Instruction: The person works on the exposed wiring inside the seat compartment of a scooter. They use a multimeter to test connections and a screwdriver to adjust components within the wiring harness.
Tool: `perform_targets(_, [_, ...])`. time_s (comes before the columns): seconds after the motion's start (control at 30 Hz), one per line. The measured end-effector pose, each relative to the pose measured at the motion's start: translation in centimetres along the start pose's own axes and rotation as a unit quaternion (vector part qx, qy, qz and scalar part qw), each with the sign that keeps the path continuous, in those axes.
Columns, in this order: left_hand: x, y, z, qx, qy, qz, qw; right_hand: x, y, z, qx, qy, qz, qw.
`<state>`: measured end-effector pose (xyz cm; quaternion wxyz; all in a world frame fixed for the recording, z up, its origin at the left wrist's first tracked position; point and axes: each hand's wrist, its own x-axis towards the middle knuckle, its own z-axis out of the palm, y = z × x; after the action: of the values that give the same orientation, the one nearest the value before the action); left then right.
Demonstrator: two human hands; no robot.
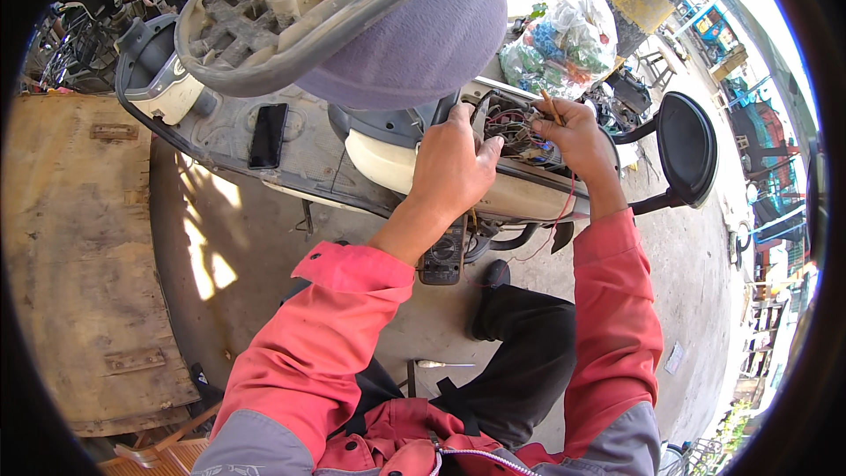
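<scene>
My right hand (573,128) pinches wire ends and a thin brown stick-like piece (552,107) above an opened scooter body. Beneath its fingers, a tangle of wires (515,128) fills the opening. My left hand (454,154) is closed at the near left edge of that opening; a pointed grey metal tool (480,115) sticks out beside its fingers, its grip hidden. Below the left wrist hangs a black multimeter (442,256). A thin red lead (557,222) runs from below my right hand down toward the meter.
A black phone (268,136) lies on the scooter's footboard, left of the purple-covered seat (414,35). The mirror (687,150) juts out on the right. A screwdriver (443,364) is near my legs. Wooden boards (84,256) stand left; a clear bag of scraps (564,44) is behind.
</scene>
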<state>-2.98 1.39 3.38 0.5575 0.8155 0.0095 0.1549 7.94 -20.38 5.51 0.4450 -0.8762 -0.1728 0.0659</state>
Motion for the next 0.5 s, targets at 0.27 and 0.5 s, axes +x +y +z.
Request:
perform_targets(0.27, [-0.3, 0.0, -0.5, 0.102, 0.046, 0.067, 0.991, -0.7, -0.6, 0.7, 0.013, 0.047, -0.015, 0.999])
perform_targets(0.5, [-0.4, -0.6, -0.7, 0.135, 0.11, 0.117, 0.978, -1.4, -0.2, 1.0, 0.001, 0.074, -0.023, 0.997])
